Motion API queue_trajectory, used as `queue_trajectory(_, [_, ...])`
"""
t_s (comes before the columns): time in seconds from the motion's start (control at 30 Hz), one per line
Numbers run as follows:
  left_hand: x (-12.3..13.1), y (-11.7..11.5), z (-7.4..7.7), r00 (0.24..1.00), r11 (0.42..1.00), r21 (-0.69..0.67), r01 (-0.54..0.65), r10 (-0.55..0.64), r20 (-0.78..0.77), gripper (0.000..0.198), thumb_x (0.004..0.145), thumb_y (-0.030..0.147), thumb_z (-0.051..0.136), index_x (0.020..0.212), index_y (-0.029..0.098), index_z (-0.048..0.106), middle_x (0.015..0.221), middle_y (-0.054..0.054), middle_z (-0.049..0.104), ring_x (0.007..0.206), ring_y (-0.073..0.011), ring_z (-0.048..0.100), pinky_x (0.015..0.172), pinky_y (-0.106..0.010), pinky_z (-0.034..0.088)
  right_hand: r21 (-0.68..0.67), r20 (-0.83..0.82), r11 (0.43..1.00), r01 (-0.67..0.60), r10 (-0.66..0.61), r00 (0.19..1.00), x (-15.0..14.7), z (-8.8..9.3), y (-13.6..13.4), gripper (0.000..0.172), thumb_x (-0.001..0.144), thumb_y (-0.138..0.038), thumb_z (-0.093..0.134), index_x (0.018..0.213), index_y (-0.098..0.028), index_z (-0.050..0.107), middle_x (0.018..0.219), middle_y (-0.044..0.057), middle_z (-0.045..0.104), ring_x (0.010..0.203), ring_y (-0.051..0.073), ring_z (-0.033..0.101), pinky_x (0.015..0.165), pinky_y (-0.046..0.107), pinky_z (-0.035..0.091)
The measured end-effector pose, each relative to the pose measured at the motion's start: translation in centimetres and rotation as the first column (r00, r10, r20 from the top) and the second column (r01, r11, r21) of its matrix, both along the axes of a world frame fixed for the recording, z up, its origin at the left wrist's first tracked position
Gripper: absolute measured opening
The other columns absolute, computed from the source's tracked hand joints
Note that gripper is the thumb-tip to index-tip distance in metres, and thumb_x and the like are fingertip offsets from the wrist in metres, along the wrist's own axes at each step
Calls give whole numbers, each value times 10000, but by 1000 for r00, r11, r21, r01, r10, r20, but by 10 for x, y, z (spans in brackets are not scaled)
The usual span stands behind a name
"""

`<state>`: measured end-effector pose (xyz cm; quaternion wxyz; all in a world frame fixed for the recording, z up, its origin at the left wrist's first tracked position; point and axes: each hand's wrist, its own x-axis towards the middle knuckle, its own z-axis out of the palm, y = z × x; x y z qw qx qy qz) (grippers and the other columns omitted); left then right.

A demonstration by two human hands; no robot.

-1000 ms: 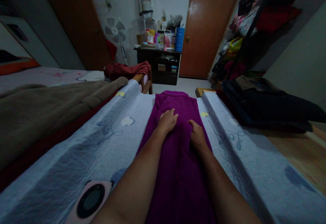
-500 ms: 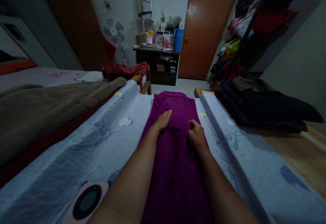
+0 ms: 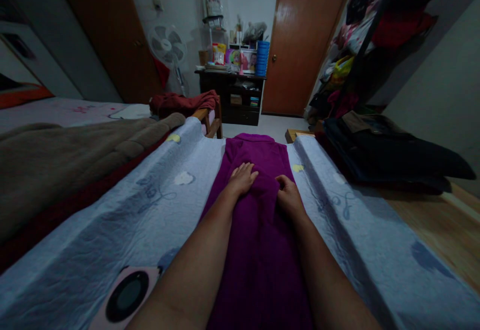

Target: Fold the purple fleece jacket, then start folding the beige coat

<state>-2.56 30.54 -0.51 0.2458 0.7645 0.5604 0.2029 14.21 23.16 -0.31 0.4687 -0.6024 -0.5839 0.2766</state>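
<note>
A long purple garment, with what looks like a collar at its far end, lies lengthwise in front of me on a pale blue patterned bedspread. My left hand rests on the cloth left of its middle, palm down with the fingers stretched out. Near the garment's right edge, my right hand is closed, thumb and fingers pinching a fold of the purple cloth. Both forearms reach along the garment from the bottom of the view.
A pink device with a round black face lies by my left forearm. Left is a brown fleece blanket; right, a stack of dark folded clothes. Beyond the bed are a dark cabinet and a white fan.
My left hand has turned flatter and shifted slightly, its fingers now more spread on the cloth. The right hand stays at nearly the same place on the garment's right side.
</note>
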Motion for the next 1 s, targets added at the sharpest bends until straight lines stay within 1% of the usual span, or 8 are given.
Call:
queue_trajectory(0.2, [0,-3,2,999,1000,17,23,-22,-34,547,946,474,409,1413,190,438,1539,-128,363,1457,-271,240,1174,-439,164,-194,-357,981,10,-80,931,6,5,1,360,740,-369,422,901,-167,674,537,-14,574,469,153,523,437,248,358])
queue_trajectory(0.27, [1,-2,0,999,999,28,21,-20,-37,568,940,501,410,1412,186,439,1536,-133,368,1456,-277,244,1172,-439,164,-162,-328,987,-12,-42,944,5,8,0,380,785,-436,457,916,-164,688,593,3,621,521,161,570,472,254,406])
queue_trajectory(0.37, [1,-2,-1,1000,999,41,8,-7,-19,586,937,530,397,1409,186,447,1530,-137,377,1453,-279,250,1171,-440,162,-78,-179,996,-39,24,983,3,10,0,378,755,-476,599,961,-178,707,881,53,726,799,205,662,725,307,510])
queue_trajectory(0.47, [1,-3,-1,1000,999,36,8,-8,0,580,949,530,359,1404,184,457,1527,-135,383,1452,-279,254,1170,-443,163,-26,-69,999,-48,46,997,1,9,1,400,737,-428,652,1051,-184,693,1082,79,711,999,231,643,915,365,473])
queue_trajectory(0.67, [1,-3,1,1000,1000,24,-4,4,16,559,963,517,322,1397,196,465,1521,-122,399,1448,-268,268,1169,-436,171,21,-151,999,-49,52,987,-3,1,2,341,769,-363,619,1065,-208,683,981,48,729,896,215,660,796,336,517])
queue_trajectory(0.8, [1,-2,-1,999,999,36,-12,10,52,552,949,523,372,1376,193,490,1503,-126,426,1437,-286,291,1164,-456,183,-52,-243,998,-24,10,970,-6,3,2,347,760,-354,590,1049,-181,673,871,45,730,752,203,662,687,309,518])
queue_trajectory(0.9, [2,-2,-1,998,998,58,-26,24,50,573,920,535,443,1366,181,503,1497,-145,429,1435,-308,290,1163,-468,184,-45,4,995,92,-92,996,-6,7,1,281,759,-314,556,972,-188,690,847,53,723,759,215,654,709,319,496])
queue_trajectory(1.0, [5,-5,1,999,997,72,-27,30,-36,629,910,556,454,1395,156,468,1517,-171,387,1440,-315,273,1162,-468,185,-1,347,984,178,-167,923,-7,9,-2,229,776,-267,537,921,-204,702,852,81,714,792,240,650,750,340,465])
